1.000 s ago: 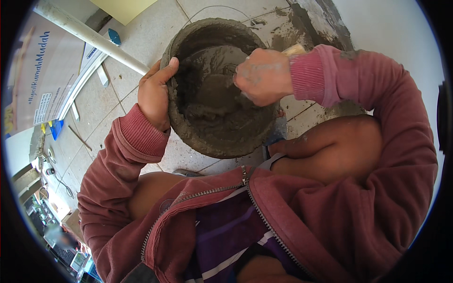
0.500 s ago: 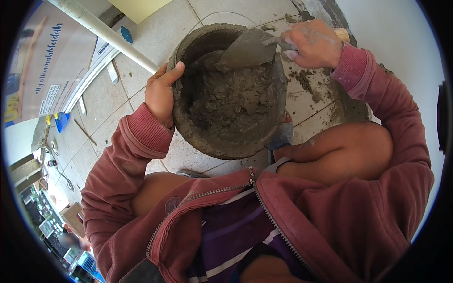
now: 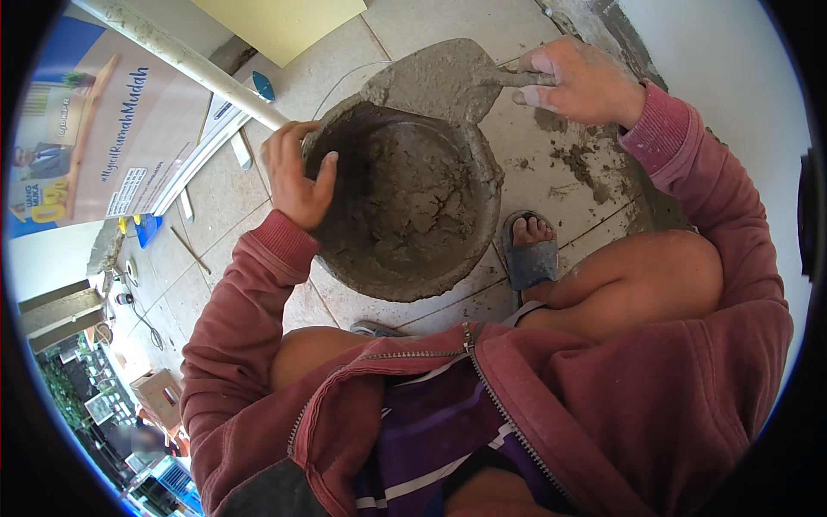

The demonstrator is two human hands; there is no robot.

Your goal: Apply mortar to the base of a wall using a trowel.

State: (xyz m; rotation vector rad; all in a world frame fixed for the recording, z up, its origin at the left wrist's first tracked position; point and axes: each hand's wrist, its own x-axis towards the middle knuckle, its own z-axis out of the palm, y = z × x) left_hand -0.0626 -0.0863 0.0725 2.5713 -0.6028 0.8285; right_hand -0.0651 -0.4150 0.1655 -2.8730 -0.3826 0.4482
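Observation:
A round mortar bucket point(image 3: 379, 280), caked in grey cement, stands before me with wet mortar point(image 3: 413, 198) inside. My left hand point(image 3: 297, 172) grips its left rim, with the thumb over the inner side and the fingers outside. In my right hand point(image 3: 586, 82) is the handle of a trowel point(image 3: 444, 82), pinched beyond the bucket's far right edge. The trowel's blade lies across the far rim, coated with mortar. Part of the handle is hidden by my fingers.
Mortar spatters point(image 3: 581, 168) mark the tiled floor beside a white wall point(image 3: 719, 95) at right. A pale pole point(image 3: 185, 56) and a printed banner point(image 3: 121, 129) stand at left. My sandalled foot point(image 3: 530, 250) is close to the bucket's right side.
The trowel has moved from inside the bucket to its far rim, away from me. The bucket has shifted slightly left and shows more of its inside. My left hand stays at the rim.

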